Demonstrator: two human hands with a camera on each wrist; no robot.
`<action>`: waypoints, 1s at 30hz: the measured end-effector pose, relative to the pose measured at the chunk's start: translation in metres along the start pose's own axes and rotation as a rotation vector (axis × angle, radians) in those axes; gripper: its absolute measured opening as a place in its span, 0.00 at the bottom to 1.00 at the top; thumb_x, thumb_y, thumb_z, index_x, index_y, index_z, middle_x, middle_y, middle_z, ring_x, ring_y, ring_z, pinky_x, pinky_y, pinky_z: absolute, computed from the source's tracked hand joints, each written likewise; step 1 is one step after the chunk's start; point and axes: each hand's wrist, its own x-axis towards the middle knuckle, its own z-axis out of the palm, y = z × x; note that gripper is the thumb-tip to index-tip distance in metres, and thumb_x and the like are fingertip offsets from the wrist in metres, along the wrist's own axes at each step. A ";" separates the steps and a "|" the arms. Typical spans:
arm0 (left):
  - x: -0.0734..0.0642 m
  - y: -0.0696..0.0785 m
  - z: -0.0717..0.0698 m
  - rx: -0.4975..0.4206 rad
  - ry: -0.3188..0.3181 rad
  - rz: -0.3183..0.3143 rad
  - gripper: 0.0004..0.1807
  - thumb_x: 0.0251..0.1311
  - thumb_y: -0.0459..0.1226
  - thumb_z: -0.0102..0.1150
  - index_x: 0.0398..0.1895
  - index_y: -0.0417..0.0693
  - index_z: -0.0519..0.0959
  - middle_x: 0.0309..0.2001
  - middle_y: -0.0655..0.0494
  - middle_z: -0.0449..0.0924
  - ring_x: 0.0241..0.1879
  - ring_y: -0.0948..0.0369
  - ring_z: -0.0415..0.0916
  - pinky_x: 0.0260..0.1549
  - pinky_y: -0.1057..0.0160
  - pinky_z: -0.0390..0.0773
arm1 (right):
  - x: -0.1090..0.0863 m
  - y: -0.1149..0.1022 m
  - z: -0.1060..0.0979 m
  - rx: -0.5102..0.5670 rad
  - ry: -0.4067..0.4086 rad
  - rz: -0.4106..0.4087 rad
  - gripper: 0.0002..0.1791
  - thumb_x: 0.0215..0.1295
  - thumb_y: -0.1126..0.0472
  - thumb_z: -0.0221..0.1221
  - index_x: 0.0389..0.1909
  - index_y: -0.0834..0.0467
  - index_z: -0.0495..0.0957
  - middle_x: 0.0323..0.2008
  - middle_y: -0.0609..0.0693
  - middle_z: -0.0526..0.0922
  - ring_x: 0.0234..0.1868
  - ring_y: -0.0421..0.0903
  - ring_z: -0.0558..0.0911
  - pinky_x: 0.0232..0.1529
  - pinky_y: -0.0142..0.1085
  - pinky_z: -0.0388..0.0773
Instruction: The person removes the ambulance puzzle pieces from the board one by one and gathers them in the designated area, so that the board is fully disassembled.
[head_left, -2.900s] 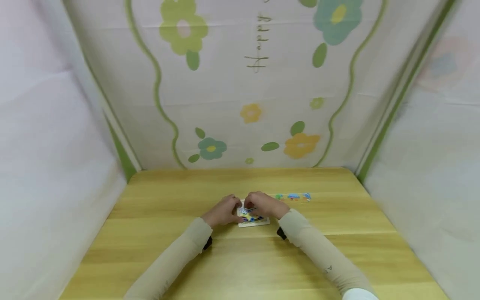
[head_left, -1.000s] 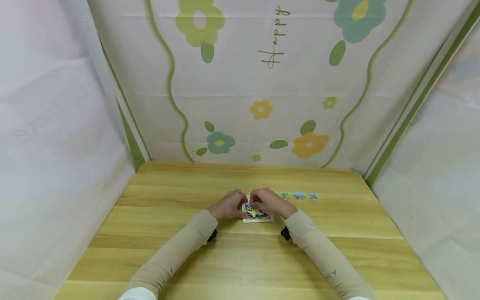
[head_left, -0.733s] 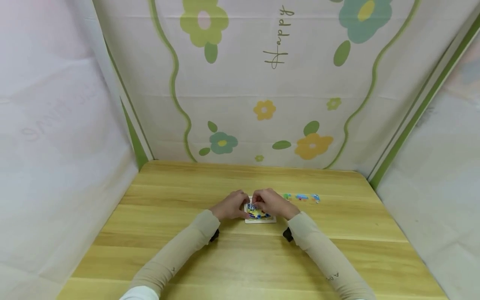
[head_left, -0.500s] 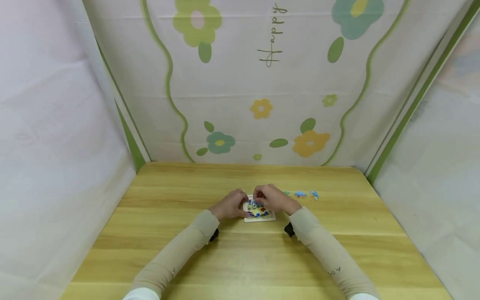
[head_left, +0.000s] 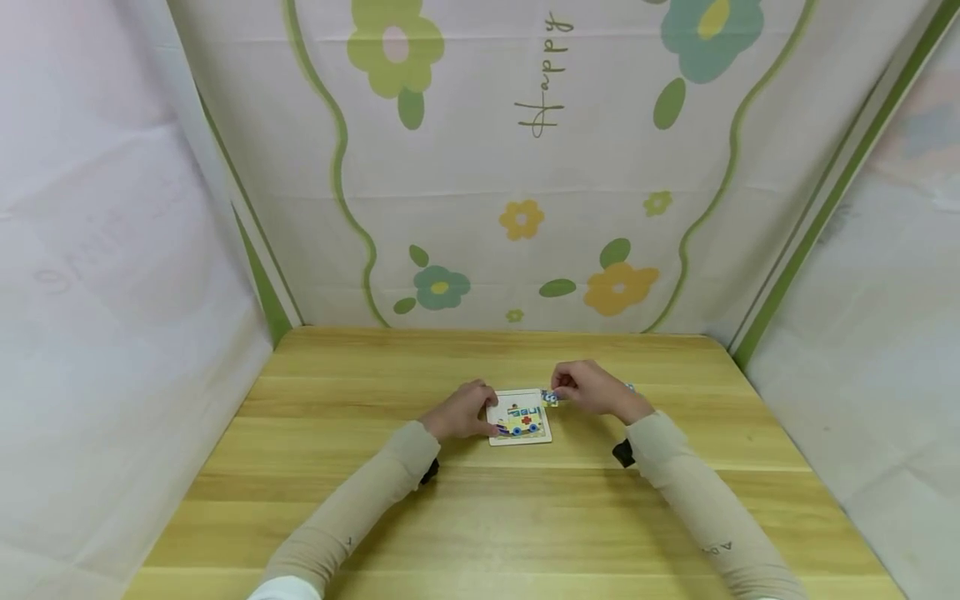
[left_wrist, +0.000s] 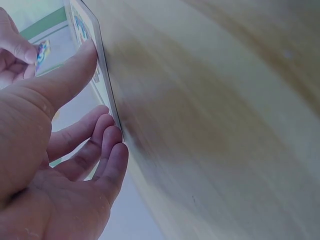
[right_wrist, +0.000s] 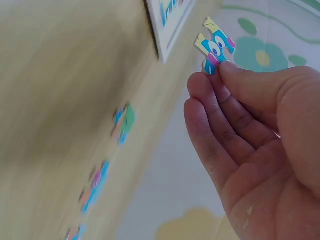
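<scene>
A square jigsaw board (head_left: 519, 438) with a white border lies on the table, part of its inside filled by a yellow vehicle picture with a red cross and blue wheels. My left hand (head_left: 459, 412) holds its left side, thumb on the face and fingertips at the edge, as the left wrist view also shows. Between thumb and fingers my right hand (head_left: 592, 387) pinches a jigsaw piece (right_wrist: 216, 46) with cartoon eyes in blue, pink and yellow. That piece is raised off the table by the board's upper right corner.
Loose jigsaw pieces lie in a row to the right of the board, mostly hidden by the right hand in the head view; the right wrist view shows a green and blue piece (right_wrist: 124, 123) and a blue and pink piece (right_wrist: 95, 186). A flowered cloth (head_left: 465, 183) hangs behind the table (head_left: 480, 517).
My right hand has lifted the eyed piece out of the board's upper left and carried it right, past the board's edge. White space shows where it was. The left hand stays in place.
</scene>
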 end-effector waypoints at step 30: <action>0.000 -0.002 0.001 0.013 0.005 0.015 0.26 0.63 0.41 0.76 0.58 0.34 0.80 0.52 0.45 0.79 0.47 0.57 0.71 0.53 0.55 0.78 | -0.023 0.060 0.008 -0.024 0.013 0.127 0.04 0.75 0.67 0.63 0.38 0.58 0.85 0.36 0.48 0.87 0.37 0.40 0.79 0.41 0.35 0.78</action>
